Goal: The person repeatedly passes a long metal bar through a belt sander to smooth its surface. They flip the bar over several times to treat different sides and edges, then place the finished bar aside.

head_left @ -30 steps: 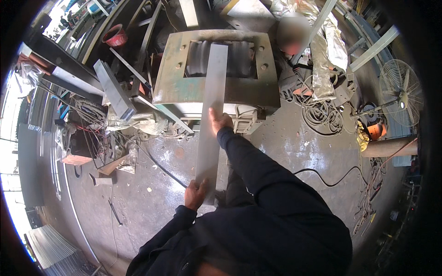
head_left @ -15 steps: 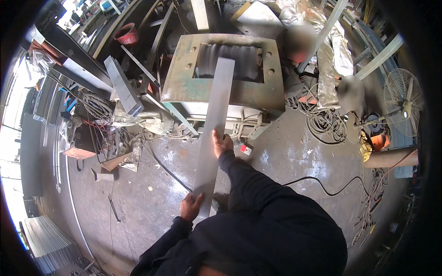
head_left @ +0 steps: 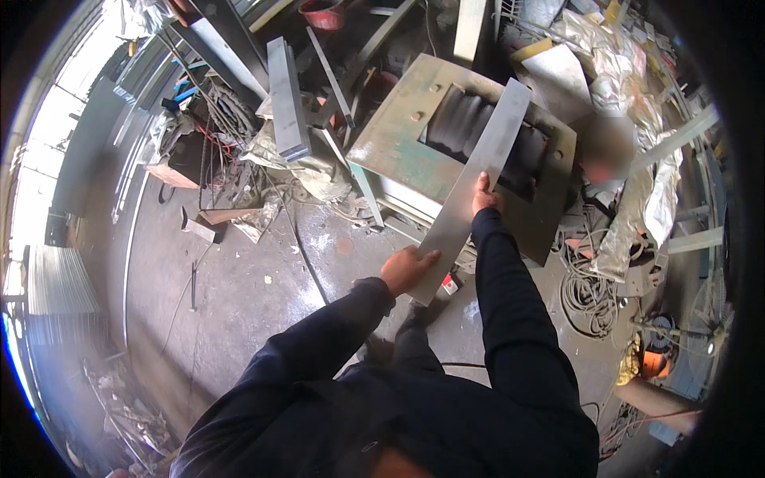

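I hold a long flat grey metal strip (head_left: 460, 207), tilted away to the far right. My left hand (head_left: 408, 269) is closed on its left edge near the near end, thumb on top. Further up, my right hand (head_left: 486, 193) grips the right edge, thumb lying on the face; its other fingers are mostly hidden underneath. The strip's far part lies across a worn green-brown machine housing (head_left: 390, 131) and over its rectangular opening, where a dark rippled surface (head_left: 460, 119) shows. Whether the strip touches that surface I cannot tell.
Left of the machine, several metal strips (head_left: 285, 103) lie stacked, with a red bucket (head_left: 323, 14) behind. Coiled cables (head_left: 590, 295) lie right on the floor, near an orange-and-black tool (head_left: 657, 362). Stacked sheets (head_left: 60, 287) stand far left. A small red-and-white box (head_left: 451, 284) sits below the strip.
Both hands have moved forward with the strip, and its near end is now farther from my body. My view has turned, so the machine appears further right and at a slant.
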A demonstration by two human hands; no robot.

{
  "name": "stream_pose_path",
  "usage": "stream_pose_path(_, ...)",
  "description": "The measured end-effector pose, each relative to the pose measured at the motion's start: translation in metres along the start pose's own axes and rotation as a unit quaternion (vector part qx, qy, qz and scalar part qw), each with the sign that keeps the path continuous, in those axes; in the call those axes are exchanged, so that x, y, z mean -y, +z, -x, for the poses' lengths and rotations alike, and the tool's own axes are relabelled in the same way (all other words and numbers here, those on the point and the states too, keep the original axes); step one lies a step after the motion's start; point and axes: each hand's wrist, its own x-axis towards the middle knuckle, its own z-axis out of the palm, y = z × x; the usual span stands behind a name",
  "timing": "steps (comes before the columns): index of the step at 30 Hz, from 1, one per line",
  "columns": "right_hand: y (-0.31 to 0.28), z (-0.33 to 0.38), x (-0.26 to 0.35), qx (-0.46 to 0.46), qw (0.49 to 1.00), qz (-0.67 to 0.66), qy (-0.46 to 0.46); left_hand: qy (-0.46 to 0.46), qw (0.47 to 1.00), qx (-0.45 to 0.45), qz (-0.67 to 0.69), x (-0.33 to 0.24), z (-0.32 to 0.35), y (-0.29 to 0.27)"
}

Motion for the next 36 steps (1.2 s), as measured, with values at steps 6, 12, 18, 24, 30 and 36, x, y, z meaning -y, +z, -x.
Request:
stream_pose_path(6, 0.005, 0.012, 0.0, 0.044, 0.998, -0.029, 0.02, -0.04, 0.998, -0.028, -0.046, 0.011, 0.005, 0.005)
stream_pose_path(12, 0.013, 0.064, -0.027, -0.021, 0.999, -0.023, -0.014, -0.047, 0.998, -0.005, -0.047, 0.038, 0.053, 0.002)
stream_pose_path(18, 0.024, 0.164, -0.044, 0.051, 0.998, -0.026, -0.003, -0.044, 0.998, 0.0, -0.05, 0.107, 0.124, -0.03)
stream_pose_path(24, 0.054, 0.309, -0.075, 0.255, 0.954, -0.111, -0.114, -0.063, 0.987, -0.009, -0.147, 0.2, 0.255, -0.121)
stream_pose_path(30, 0.046, 0.336, -0.032, 0.578, 0.772, -0.25, 0.085, -0.063, 0.951, -0.252, -0.17, 0.205, 0.358, -0.127)
stream_pose_path(36, 0.023, 0.318, 0.035, 0.642, 0.659, -0.389, 0.048, 0.104, 0.862, -0.396, -0.299, 0.175, 0.336, -0.105)
